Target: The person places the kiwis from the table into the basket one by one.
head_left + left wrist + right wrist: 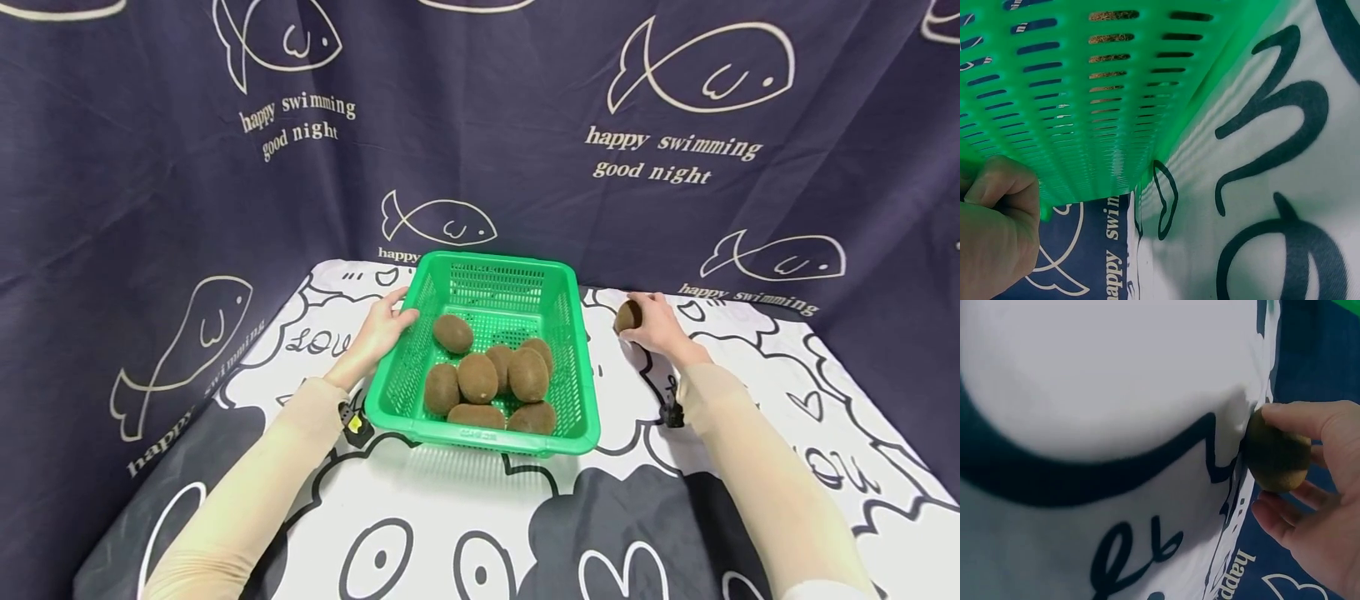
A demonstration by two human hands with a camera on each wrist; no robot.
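A green plastic basket (583, 383) with slotted walls stands on the table, holding several brown kiwis (477, 377). Most of them cluster at its near end, while one kiwi (453, 333) lies apart by the left wall. My left hand (384, 323) grips the basket's left rim; in the left wrist view its fingers (1013, 178) curl over the edge beside the slotted wall (1104, 94). To the right of the basket, my right hand (662, 327) holds a single kiwi (1277, 455) between thumb and fingers, close to the tabletop.
The table wears a white cloth (442, 500) with black doodles and dark patches. Behind it hangs a navy curtain (480, 125) printed with fish and lettering. Dark wrist-worn devices show under both forearms, the left one (356, 425) bearing a yellow spot.
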